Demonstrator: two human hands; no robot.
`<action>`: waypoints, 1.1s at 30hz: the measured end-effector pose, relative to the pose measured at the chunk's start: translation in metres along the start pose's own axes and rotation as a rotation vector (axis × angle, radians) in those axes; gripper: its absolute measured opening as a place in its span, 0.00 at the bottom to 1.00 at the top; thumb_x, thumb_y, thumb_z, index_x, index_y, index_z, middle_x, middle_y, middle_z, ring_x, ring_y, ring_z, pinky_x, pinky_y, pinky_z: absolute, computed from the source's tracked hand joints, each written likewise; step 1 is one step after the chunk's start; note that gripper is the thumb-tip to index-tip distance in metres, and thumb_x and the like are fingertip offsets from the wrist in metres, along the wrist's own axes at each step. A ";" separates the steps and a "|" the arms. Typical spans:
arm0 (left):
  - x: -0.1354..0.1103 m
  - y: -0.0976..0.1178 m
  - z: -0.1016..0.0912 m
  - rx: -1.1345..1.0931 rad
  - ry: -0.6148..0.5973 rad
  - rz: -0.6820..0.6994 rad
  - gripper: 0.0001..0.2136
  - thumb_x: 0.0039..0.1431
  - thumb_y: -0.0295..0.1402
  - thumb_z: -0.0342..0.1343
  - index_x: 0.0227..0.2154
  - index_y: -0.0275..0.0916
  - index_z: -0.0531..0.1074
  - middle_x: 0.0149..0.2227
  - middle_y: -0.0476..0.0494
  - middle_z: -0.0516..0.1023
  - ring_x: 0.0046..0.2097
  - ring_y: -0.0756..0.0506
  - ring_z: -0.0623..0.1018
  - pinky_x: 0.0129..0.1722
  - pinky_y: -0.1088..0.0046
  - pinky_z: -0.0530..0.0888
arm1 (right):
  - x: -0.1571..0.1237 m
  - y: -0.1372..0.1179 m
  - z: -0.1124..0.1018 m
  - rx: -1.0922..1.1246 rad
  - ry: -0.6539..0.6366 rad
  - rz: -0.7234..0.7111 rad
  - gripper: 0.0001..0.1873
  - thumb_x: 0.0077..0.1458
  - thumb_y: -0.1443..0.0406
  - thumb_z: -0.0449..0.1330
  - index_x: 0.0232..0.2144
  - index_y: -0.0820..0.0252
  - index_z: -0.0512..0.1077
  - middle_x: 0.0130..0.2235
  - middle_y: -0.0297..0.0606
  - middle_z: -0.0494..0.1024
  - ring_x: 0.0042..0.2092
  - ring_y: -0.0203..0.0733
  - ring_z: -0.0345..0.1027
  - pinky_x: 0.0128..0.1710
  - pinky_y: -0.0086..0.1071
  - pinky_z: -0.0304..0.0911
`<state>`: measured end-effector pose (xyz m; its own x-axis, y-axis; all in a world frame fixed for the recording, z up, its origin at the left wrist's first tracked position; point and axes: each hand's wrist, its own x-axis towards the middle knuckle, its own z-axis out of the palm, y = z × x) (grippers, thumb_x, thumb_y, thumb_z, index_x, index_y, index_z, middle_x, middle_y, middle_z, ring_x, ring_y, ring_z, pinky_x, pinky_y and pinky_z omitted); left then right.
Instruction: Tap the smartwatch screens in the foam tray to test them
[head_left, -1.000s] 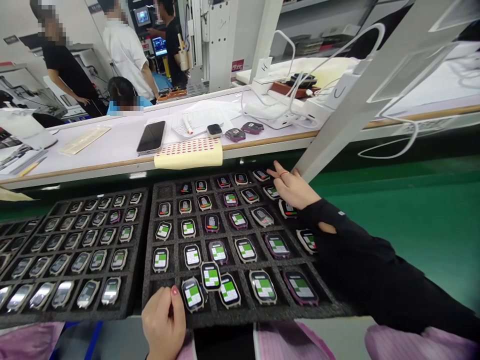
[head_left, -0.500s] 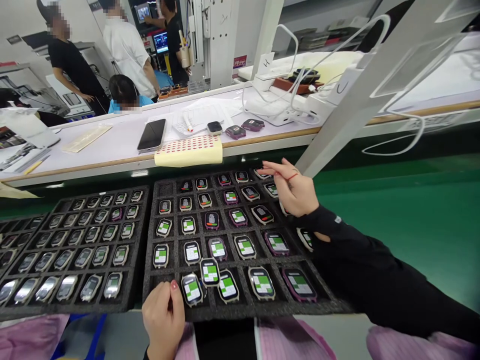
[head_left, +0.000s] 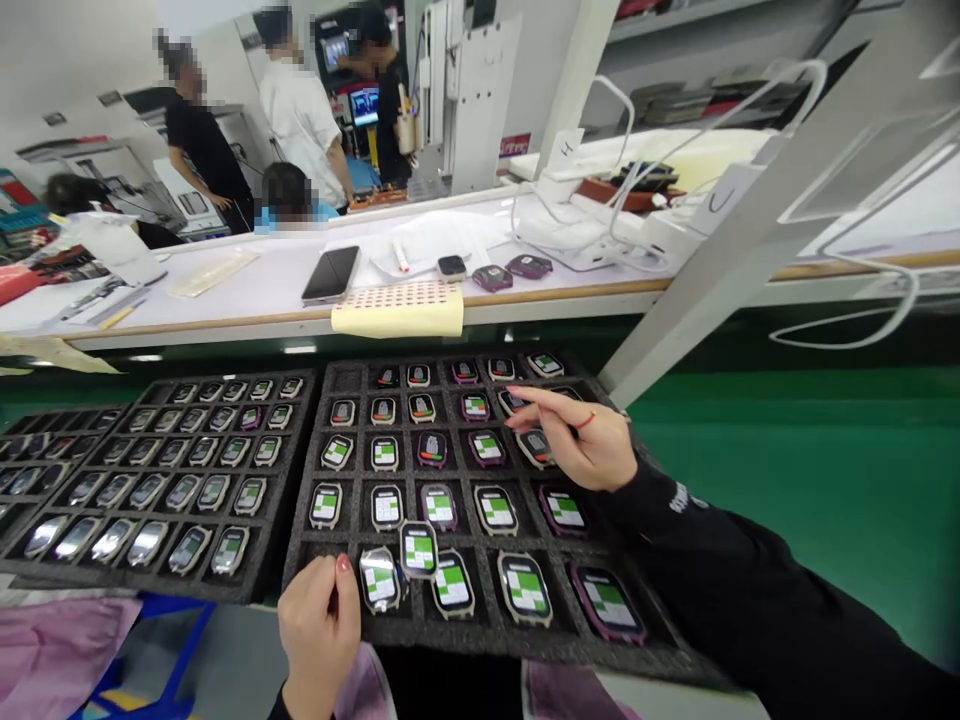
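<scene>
The right hand hovers open-fingered over the foam tray of lit green-screened watches. The left hand, loosely curled and holding nothing, rests at the tray's near edge beside one watch.

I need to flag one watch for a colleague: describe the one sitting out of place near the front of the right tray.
Find the right-hand black foam tray and its nearest row, by the left hand. One green-screened watch lies on the foam ridge between two pockets, resting above its neighbours instead of seated inside a pocket.
</scene>
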<state>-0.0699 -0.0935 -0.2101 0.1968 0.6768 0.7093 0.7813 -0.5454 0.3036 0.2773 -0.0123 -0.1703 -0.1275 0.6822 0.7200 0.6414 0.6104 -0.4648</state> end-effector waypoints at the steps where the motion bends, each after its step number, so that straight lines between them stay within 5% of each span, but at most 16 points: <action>1: 0.000 0.001 0.000 0.008 0.011 0.002 0.18 0.66 0.20 0.51 0.24 0.40 0.51 0.20 0.56 0.52 0.21 0.54 0.56 0.23 0.73 0.55 | -0.001 0.001 -0.001 0.019 0.010 0.000 0.22 0.66 0.73 0.49 0.56 0.54 0.72 0.33 0.31 0.83 0.29 0.36 0.78 0.32 0.28 0.74; 8: -0.015 -0.004 0.008 0.027 0.198 -0.005 0.17 0.63 0.17 0.50 0.23 0.40 0.53 0.21 0.55 0.53 0.22 0.53 0.58 0.23 0.75 0.56 | -0.009 0.006 -0.013 0.082 0.209 0.063 0.17 0.71 0.66 0.51 0.54 0.48 0.75 0.30 0.29 0.82 0.25 0.36 0.76 0.28 0.29 0.72; 11: -0.031 -0.009 0.014 0.062 0.258 0.033 0.13 0.64 0.18 0.48 0.26 0.39 0.60 0.23 0.51 0.62 0.26 0.51 0.64 0.28 0.74 0.61 | -0.011 0.007 -0.019 0.163 0.322 0.162 0.15 0.71 0.62 0.53 0.52 0.49 0.77 0.30 0.32 0.81 0.24 0.38 0.75 0.27 0.32 0.72; 18: -0.066 -0.018 0.031 0.130 0.400 0.062 0.09 0.71 0.30 0.43 0.34 0.39 0.65 0.33 0.45 0.70 0.37 0.46 0.71 0.44 0.64 0.68 | -0.016 0.013 -0.031 0.286 0.486 0.265 0.14 0.63 0.63 0.57 0.45 0.61 0.79 0.24 0.35 0.79 0.19 0.37 0.70 0.21 0.30 0.67; 24: -0.077 -0.025 0.041 0.150 0.448 0.069 0.08 0.71 0.33 0.43 0.38 0.40 0.66 0.39 0.42 0.72 0.43 0.43 0.73 0.52 0.57 0.68 | -0.023 0.023 -0.039 0.325 0.711 0.467 0.11 0.56 0.61 0.58 0.36 0.60 0.78 0.19 0.35 0.74 0.16 0.38 0.64 0.16 0.30 0.59; 27: -0.082 -0.028 0.041 0.174 0.418 0.065 0.08 0.71 0.34 0.42 0.40 0.40 0.66 0.42 0.40 0.74 0.46 0.42 0.74 0.53 0.56 0.68 | -0.033 0.044 -0.040 0.318 0.672 0.526 0.10 0.55 0.61 0.59 0.35 0.58 0.77 0.18 0.35 0.74 0.17 0.40 0.65 0.16 0.31 0.60; 33: -0.090 -0.029 0.040 0.223 0.395 0.051 0.07 0.70 0.33 0.44 0.41 0.40 0.66 0.44 0.40 0.76 0.47 0.43 0.76 0.56 0.55 0.67 | -0.052 0.087 -0.041 0.289 0.370 0.577 0.11 0.51 0.59 0.63 0.36 0.57 0.78 0.23 0.41 0.79 0.20 0.47 0.68 0.16 0.35 0.65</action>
<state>-0.0865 -0.1188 -0.3083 0.0310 0.3880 0.9211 0.8935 -0.4237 0.1484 0.3701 -0.0111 -0.2269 0.4657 0.7772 0.4233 0.2985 0.3124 -0.9019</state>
